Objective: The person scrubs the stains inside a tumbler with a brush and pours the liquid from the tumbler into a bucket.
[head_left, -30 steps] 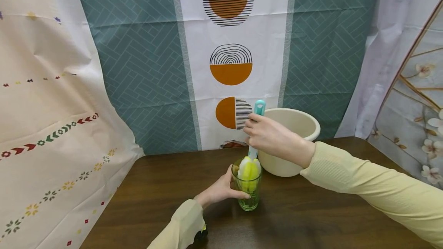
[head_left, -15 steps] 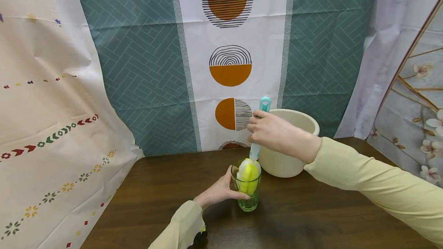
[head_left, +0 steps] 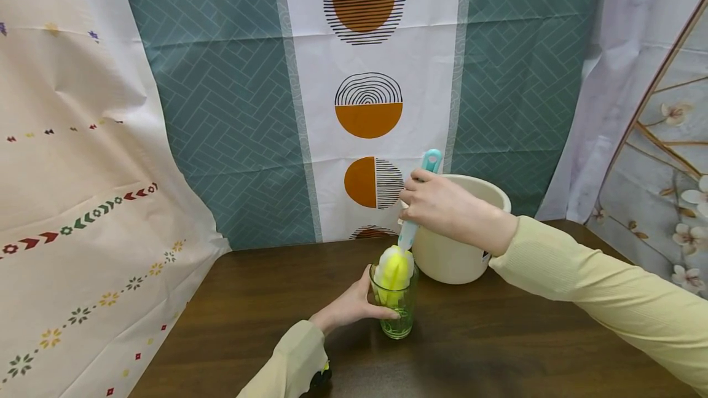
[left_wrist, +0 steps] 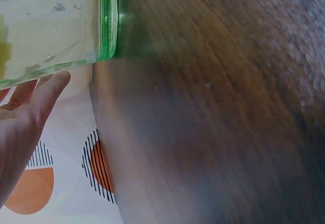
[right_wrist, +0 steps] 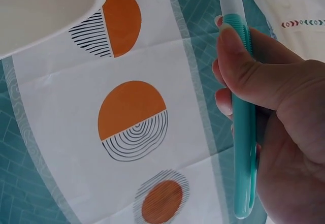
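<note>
A green-tinted drinking glass (head_left: 399, 324) stands upright on the dark wooden table (head_left: 265, 300). My left hand (head_left: 354, 304) grips it from the left, thumb across the near side; in the left wrist view the glass (left_wrist: 51, 28) shows its thick green base. My right hand (head_left: 442, 204) holds the teal handle of a sponge bottle brush (head_left: 396, 266), fingers and thumb wrapped round it in the right wrist view, where the handle (right_wrist: 245, 158) fills the grip. The brush's yellow and white sponge head is partly inside the glass, its top above the rim. The handle leans to the right.
A cream plastic bucket (head_left: 450, 263) stands just behind and right of the glass, partly covered by my right hand. A teal and white patterned curtain (head_left: 221, 140) hangs behind the table. Cream cloth (head_left: 83, 201) drapes on the left, floral cloth on the right.
My right hand has moved slightly right, tilting the brush handle further that way. The sponge head has risen a little in the glass. The left hand and glass have barely moved.
</note>
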Demonstrator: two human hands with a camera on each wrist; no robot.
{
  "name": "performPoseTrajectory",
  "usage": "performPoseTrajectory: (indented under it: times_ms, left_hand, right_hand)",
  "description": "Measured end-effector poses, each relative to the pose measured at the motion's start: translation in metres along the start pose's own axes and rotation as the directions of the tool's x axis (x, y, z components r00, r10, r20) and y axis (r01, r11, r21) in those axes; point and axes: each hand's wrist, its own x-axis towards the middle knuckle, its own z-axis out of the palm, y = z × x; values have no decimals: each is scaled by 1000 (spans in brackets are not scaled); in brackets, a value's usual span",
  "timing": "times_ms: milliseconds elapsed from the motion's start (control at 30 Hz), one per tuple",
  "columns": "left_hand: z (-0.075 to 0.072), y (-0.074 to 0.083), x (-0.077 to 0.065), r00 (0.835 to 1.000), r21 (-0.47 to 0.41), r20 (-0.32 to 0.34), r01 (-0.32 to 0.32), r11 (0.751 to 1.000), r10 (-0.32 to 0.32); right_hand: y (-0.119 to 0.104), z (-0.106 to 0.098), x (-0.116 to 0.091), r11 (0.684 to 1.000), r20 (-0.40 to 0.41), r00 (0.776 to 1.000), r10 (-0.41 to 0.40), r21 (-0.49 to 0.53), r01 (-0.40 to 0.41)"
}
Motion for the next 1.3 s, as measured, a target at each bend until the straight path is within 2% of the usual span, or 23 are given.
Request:
performPoseTrajectory:
  times_ms: [333,533,667,900,1033,1300]
  left_hand:
    - [0,-2,0,1000,-18,7,-1,1000,1]
    - [0,-4,1,999,-24,5,-35,999,36]
    - [0,-9,3,999,-9,-1,-35,999,35]
    - [1,-29,12,999,14,1,-42,999,42]
    - [1,-33,13,999,20,-6,-44,999,45]
    - [1,-28,10,1000,63,-24,17,998,-15]
  right_hand:
    - [3,1,-1,999,-7,999,39,-7,-39]
    - [2,-2,-1,999,16,999,44,-33,-43]
    - [2,-6,-3,998,23,999,43,-53,-41]
    - [1,-11,-3,998,15,999,31,-55,-30]
    - [2,-13,-3,998,33,999,36,-58,-34]
    - [3,-14,-6,1000,14,1000,26,9,-26]
